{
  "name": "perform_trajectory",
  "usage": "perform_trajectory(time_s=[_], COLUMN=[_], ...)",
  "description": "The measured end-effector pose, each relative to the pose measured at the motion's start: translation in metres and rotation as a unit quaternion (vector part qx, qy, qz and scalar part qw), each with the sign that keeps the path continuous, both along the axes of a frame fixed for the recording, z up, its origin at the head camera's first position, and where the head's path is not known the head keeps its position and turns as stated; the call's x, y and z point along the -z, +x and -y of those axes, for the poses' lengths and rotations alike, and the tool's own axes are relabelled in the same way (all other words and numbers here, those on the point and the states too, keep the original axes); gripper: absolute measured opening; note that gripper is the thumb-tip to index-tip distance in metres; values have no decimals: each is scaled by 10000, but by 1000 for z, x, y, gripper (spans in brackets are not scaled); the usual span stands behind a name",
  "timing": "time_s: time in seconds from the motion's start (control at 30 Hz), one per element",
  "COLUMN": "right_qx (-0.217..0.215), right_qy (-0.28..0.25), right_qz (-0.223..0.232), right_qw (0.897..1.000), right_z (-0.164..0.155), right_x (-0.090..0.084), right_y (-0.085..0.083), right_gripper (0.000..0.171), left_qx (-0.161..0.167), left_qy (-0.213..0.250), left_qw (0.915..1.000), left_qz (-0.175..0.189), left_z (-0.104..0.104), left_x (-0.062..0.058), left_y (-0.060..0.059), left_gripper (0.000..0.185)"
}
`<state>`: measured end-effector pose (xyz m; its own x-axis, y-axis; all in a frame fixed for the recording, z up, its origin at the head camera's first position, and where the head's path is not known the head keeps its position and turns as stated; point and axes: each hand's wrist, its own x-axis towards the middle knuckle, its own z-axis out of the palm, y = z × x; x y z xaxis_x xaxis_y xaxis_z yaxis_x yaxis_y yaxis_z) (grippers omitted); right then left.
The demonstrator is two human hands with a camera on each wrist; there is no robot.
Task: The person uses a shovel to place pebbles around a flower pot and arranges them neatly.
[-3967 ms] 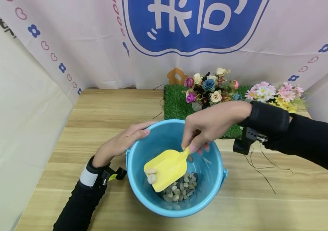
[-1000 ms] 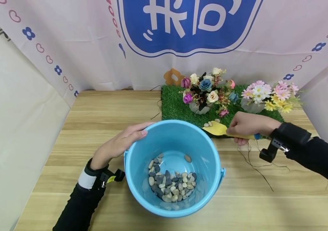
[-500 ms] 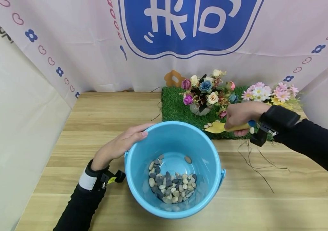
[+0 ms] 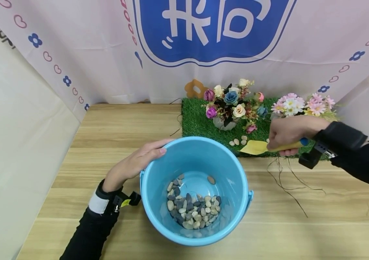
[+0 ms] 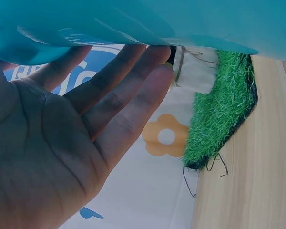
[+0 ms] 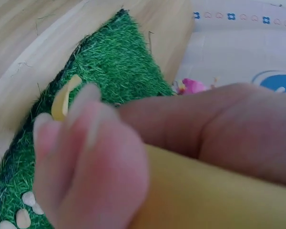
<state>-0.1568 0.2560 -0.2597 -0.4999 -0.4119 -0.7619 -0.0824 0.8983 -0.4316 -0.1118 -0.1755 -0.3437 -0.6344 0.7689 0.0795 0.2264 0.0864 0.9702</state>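
A light-blue bucket holds grey and pale pebbles on its floor. At its left side my left hand rests with the thumb by the rim; in the left wrist view its nearly straight fingers lie against the outer wall. My right hand grips the handle of a yellow toy shovel, low over the front of the grass mat. The shovel blade carries no stones. Several pale pebbles lie on the grass just left of and behind it.
Behind the shovel stands a pot of mixed roses. Pink, white and yellow daisies are at the right, partly hidden by my right hand. Thin dark threads lie on the wooden table. A printed cloth hangs behind.
The shovel went from above the bucket to the grass mat. Its pebbles have come off onto the grass, and my right hand has drawn back rightward with the shovel. My left hand stays put.
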Motion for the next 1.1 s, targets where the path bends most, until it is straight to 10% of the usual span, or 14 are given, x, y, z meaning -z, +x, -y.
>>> perform_trajectory(time_s=[0.5, 0.87, 1.1], right_qx=[-761, -1291, -1785], right_qy=[-1214, -2710, -3014], right_qz=[9, -1469, -1248], right_qw=[9897, 9425, 9283], right_z=[-33, -20, 32], right_x=[-27, -66, -74], right_y=[0, 2, 15], right_gripper=[17, 27, 26], left_qx=[-70, -106, -82], left_qy=[-100, -67, 9], left_qw=[9999, 9999, 9999], left_qz=[-52, 76, 118], left_z=[1, -1, -2], left_x=[1, -1, -1], left_y=[0, 2, 2], left_gripper=[49, 50, 50])
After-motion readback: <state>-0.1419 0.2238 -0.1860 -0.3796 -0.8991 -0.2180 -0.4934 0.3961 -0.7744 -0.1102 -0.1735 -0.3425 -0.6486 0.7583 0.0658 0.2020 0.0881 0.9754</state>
